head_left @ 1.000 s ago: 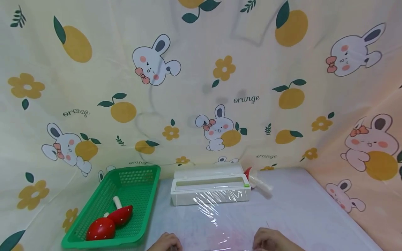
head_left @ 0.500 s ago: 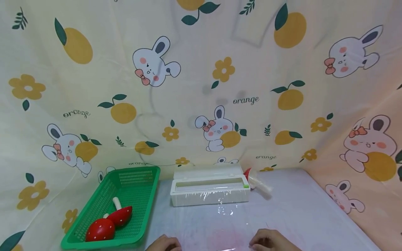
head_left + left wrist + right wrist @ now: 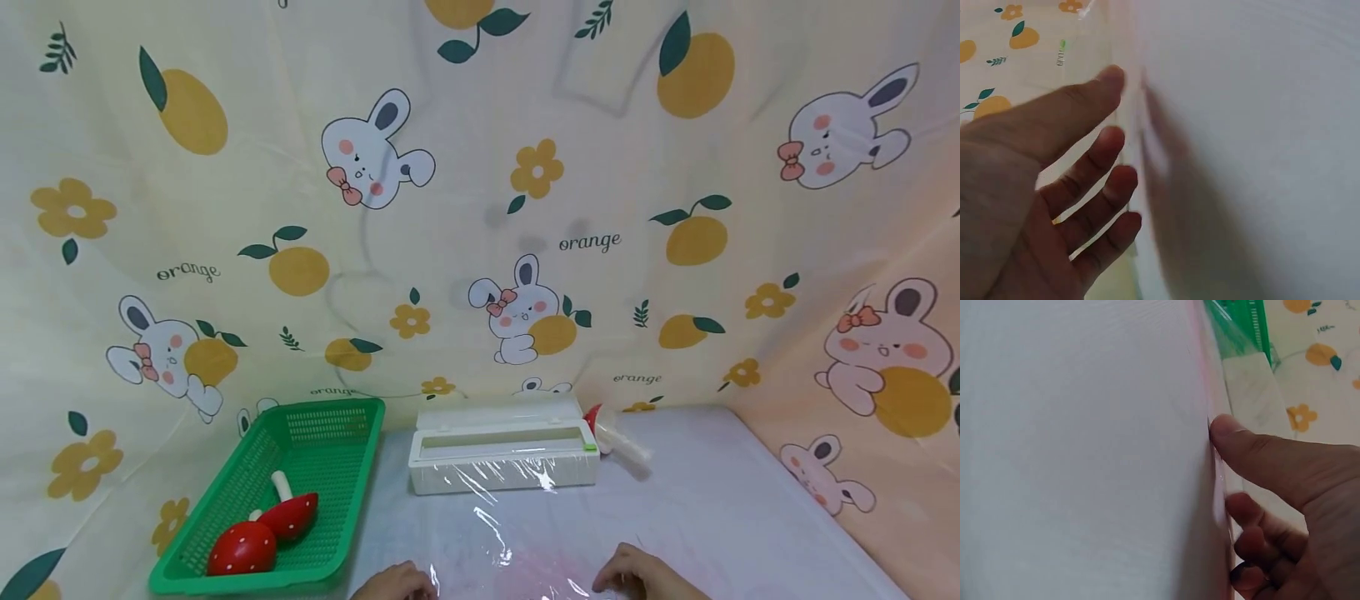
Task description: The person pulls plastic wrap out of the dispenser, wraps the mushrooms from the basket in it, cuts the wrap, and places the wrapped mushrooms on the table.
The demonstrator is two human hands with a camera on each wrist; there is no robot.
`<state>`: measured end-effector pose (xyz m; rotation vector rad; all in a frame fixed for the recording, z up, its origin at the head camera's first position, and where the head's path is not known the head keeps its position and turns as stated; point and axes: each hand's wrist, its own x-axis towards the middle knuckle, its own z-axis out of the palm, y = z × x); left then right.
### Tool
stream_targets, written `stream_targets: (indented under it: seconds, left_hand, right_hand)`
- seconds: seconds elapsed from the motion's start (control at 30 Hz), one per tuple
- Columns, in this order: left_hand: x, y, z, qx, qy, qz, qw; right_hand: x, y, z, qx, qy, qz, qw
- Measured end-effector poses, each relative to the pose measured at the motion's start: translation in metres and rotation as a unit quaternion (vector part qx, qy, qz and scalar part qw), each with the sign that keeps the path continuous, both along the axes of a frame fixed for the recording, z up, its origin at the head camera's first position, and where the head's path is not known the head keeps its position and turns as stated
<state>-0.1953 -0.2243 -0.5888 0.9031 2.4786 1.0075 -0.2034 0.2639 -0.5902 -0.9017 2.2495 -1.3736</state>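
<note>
A sheet of clear cling film (image 3: pixel 498 542) runs from the front of a white cling film box (image 3: pixel 502 475) toward me, with bright glints along it. My left hand (image 3: pixel 397 581) is at the film's left near corner; in the left wrist view its thumb (image 3: pixel 1110 78) lies at the film edge, the index finger hidden behind it and the others loosely bent. On the opposite side my right hand (image 3: pixel 648 575) pinches the film edge, its thumb (image 3: pixel 1229 428) pressed on it in the right wrist view. The box lid stands raised at the back.
At left stands a green basket (image 3: pixel 341 533) holding two red toy mushrooms with white dots (image 3: pixel 242 548). Another red-capped mushroom (image 3: pixel 615 442) with a pale stem lies right of the box. A patterned cloth (image 3: pixel 450 250) hangs behind and along the table's right side.
The right hand has shifted slightly to the left. The glints on the film have moved as its surface flexes. The box, basket and mushrooms stay in place.
</note>
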Motion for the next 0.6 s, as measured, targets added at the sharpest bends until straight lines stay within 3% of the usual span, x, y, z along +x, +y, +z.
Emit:
stream_targets:
  seconds: [0.1,0.23,0.33,0.4,0.6]
  left_hand:
    - [0.000,-0.003,0.005,0.024,0.011,-0.045,0.9986]
    - [0.009,0.001,0.044,0.066,-0.058,-0.056,0.9946]
    - [0.023,0.005,0.084,0.089,-0.092,-0.034,0.9912]
    - [0.030,0.004,0.104,0.093,-0.097,-0.020,0.9908]
    - [0.038,-0.009,0.139,0.072,-0.071,0.043,0.9940]
  right_hand:
    - [-0.002,0.001,-0.003,0.024,0.012,-0.011,1.000]
    - [-0.001,0.000,0.004,0.026,0.013,-0.011,1.000]
    - [-0.001,0.000,0.006,0.032,0.017,-0.006,0.999]
    - [-0.002,0.000,0.005,0.037,0.023,-0.002,0.999]
    - [-0.003,0.000,0.004,0.032,0.018,0.013,0.999]
